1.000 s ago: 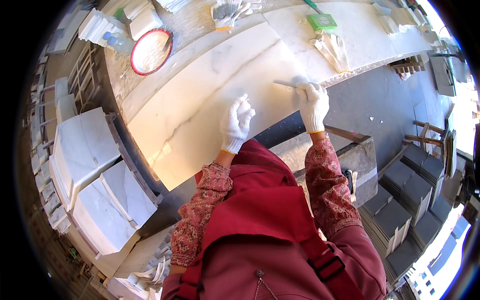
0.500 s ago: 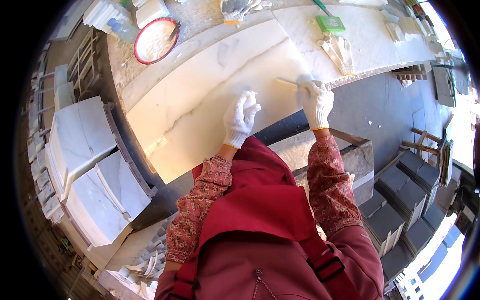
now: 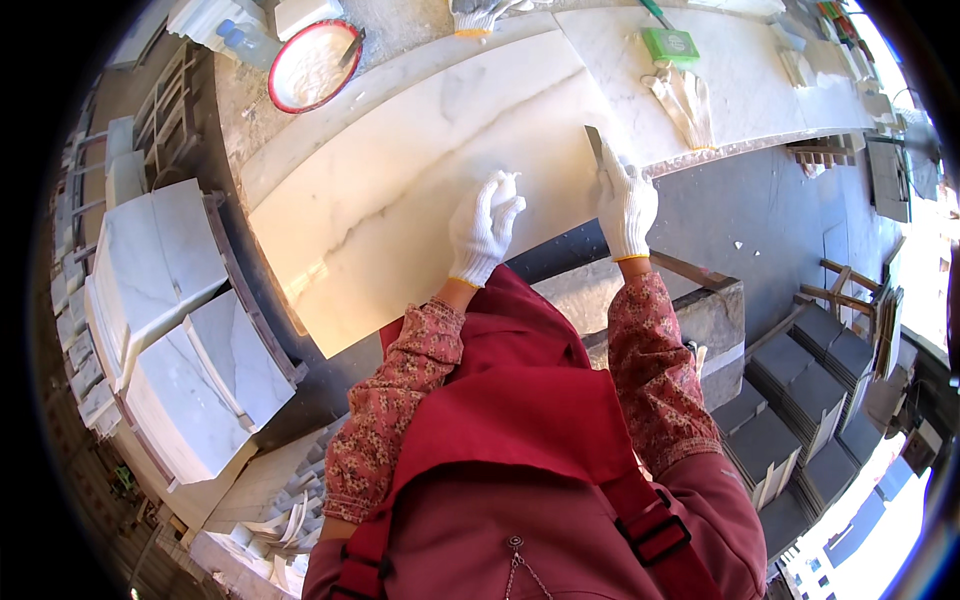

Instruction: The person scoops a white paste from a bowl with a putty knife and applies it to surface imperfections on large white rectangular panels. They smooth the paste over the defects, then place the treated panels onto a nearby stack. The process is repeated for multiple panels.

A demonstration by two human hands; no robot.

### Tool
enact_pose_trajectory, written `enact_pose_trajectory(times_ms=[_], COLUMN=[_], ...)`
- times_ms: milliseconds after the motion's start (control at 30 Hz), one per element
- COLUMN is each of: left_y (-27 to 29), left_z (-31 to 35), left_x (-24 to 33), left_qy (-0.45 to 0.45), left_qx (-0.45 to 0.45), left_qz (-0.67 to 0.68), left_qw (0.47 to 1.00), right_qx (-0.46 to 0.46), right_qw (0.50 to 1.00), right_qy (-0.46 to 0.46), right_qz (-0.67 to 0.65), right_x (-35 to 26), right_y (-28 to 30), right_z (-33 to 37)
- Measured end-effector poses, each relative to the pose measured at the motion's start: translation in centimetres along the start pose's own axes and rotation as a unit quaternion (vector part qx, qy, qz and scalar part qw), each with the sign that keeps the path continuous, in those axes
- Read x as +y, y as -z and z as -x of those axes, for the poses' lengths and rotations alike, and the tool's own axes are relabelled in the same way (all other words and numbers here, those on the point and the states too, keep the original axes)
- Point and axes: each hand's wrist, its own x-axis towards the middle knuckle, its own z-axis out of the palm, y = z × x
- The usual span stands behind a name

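Observation:
A long, polished marble slab with grey veins lies flat before me. Above its near half is my left hand, in a white knit glove with the fingers curled together; a small white bit shows at the fingertips, too unclear to name. My right hand, gloved the same way, is closed on a scraper at the slab's right end. The scraper's thin grey blade points away from me, and its handle is hidden in the glove.
At the far left stand a red-rimmed bowl of whitish paste and a plastic bottle. A loose glove and a green block lie far right. Stacked marble tiles stand left, dark tiles right.
My right hand has turned the scraper, so its blade now points away from me instead of leftward across the slab. The left hand has barely moved.

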Motion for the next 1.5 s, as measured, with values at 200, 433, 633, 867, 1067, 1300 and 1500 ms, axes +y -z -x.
enact_pose_trajectory(times_ms=[200,433,633,867,1067,1300,1500], left_y=[0.1,-0.1,-0.3,-0.4,-0.1,-1.1,-0.1], left_z=[-0.4,-0.2,-0.2,0.2,-0.2,0.8,1.1], left_x=[0.5,0.4,0.1,-0.3,0.7,-1.0,-1.4], left_qy=[-0.013,0.001,0.000,0.014,0.034,0.048,0.240], left_qx=[0.008,0.014,0.019,0.018,-0.006,0.023,0.035], left_qz=[-0.036,-0.038,-0.031,-0.016,-0.010,0.047,0.215], left_qw=[0.999,0.999,0.999,1.000,0.999,0.997,0.946], right_qx=[0.020,0.030,-0.017,-0.114,-0.029,-0.057,-0.250], right_qw=[0.999,0.998,0.999,0.986,0.997,0.996,0.756], right_qy=[0.021,0.040,0.024,0.037,0.024,0.049,-0.282], right_qz=[0.029,0.035,0.045,-0.113,-0.073,-0.050,-0.535], right_x=[-0.4,-0.4,-0.3,0.5,0.9,-0.1,-4.3], right_y=[-0.3,-0.3,0.0,2.2,1.2,1.5,6.5], right_z=[0.8,1.7,2.5,3.8,0.2,2.7,3.7])
